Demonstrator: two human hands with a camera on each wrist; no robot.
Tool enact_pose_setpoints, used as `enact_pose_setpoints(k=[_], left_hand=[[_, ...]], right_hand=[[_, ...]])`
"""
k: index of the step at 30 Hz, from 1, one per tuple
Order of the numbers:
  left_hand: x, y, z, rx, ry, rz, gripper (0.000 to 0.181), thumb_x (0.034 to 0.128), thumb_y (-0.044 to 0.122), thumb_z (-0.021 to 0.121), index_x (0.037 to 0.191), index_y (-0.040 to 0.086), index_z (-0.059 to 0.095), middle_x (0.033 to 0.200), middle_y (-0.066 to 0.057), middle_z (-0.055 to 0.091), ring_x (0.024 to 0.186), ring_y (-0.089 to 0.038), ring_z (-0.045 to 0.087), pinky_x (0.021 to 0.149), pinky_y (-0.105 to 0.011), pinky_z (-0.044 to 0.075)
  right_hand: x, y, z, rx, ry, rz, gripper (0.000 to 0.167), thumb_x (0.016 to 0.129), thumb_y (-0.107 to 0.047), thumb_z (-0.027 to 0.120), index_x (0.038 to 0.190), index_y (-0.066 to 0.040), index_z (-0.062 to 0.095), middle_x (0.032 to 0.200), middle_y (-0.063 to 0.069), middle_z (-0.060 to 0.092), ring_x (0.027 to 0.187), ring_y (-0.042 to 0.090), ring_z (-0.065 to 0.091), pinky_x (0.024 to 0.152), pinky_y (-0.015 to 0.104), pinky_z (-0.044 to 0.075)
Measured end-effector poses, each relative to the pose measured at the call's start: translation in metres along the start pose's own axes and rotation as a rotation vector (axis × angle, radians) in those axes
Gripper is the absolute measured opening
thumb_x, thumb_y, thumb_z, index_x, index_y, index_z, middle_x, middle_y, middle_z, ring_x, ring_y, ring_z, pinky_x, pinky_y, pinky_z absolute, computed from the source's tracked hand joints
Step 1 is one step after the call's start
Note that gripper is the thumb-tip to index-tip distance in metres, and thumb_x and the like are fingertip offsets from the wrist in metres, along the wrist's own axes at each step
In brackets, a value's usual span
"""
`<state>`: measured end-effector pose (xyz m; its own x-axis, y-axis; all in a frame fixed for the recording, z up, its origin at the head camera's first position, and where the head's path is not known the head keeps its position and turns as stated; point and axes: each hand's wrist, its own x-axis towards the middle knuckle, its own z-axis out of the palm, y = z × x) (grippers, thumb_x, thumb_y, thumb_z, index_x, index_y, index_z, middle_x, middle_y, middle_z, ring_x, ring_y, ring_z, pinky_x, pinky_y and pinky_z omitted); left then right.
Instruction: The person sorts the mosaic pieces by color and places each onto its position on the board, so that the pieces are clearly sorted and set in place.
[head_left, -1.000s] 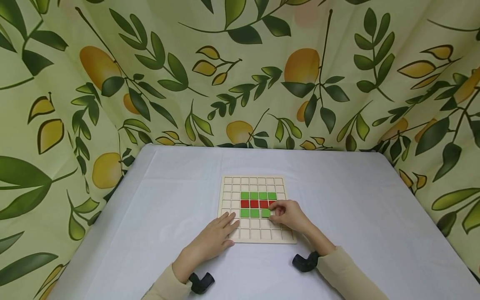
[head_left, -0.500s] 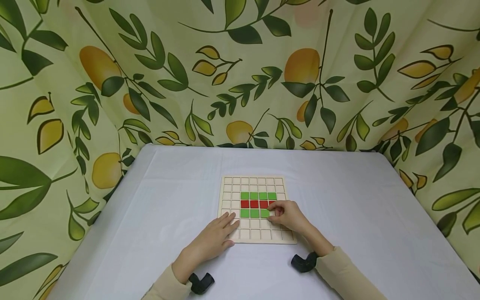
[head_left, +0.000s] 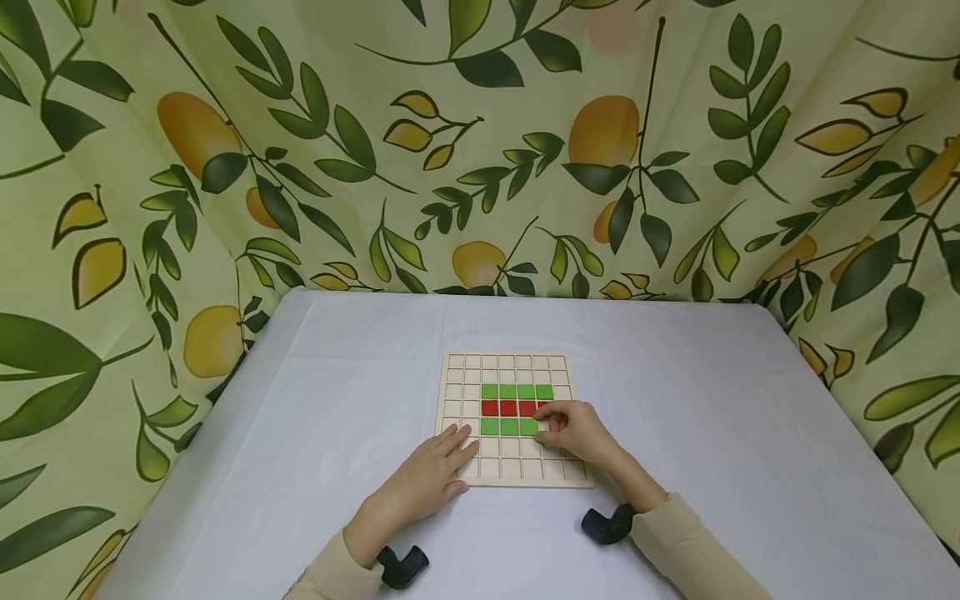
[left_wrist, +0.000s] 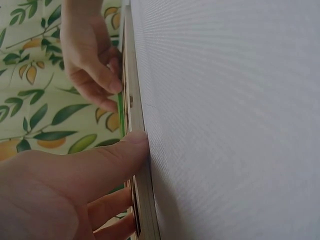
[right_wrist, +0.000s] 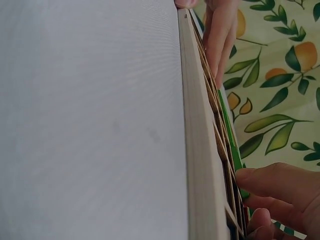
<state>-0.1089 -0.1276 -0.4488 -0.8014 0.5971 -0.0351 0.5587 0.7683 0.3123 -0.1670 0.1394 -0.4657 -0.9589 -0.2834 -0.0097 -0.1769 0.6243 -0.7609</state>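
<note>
A pale wooden grid board (head_left: 510, 471) lies on the table, with a row of green square tiles, a row of red tiles (head_left: 508, 408) and a nearer green row. My right hand (head_left: 585, 433) has thumb and forefinger at the right edge of the nearer row's last visible green tile (head_left: 528, 427); the right wrist view shows the thumb touching green (right_wrist: 239, 172). Those fingers partly cover the rightmost red tile. My left hand (head_left: 427, 475) rests with spread, straight fingers on the board's left front corner. In the left wrist view its thumb (left_wrist: 132, 142) lies against the board's front edge.
White cloth (head_left: 337, 375) covers the table. A leaf-and-fruit patterned curtain (head_left: 480, 167) hangs behind it and at both sides. Black curved pieces (head_left: 405, 567) sit at both wrists, by beige sleeves (head_left: 697, 546).
The last green tile of the nearer row has shifted slightly left, settling level with its neighbours. My right hand moved very slightly with it. The left hand has stayed still.
</note>
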Motion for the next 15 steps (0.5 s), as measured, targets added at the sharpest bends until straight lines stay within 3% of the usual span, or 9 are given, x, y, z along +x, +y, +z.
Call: enact_pose_setpoints(k=[15], left_hand=[[-0.0018, 0.0025, -0.0039, -0.011, -0.009, 0.0, 0.054, 0.0918, 0.021, 0.062, 0.141, 0.003, 0.047, 0.153, -0.018, 0.04, 0.143, -0.037, 0.037, 0.115, -0.052, 0.037]], right_hand=[[0.0023, 0.0037, -0.0011, 0.043, -0.018, -0.014, 0.023, 0.076, -0.005, 0.077, 0.097, 0.002, 0.07, 0.066, 0.0, 0.053, 0.056, 0.002, 0.041, 0.049, 0.015, 0.035]])
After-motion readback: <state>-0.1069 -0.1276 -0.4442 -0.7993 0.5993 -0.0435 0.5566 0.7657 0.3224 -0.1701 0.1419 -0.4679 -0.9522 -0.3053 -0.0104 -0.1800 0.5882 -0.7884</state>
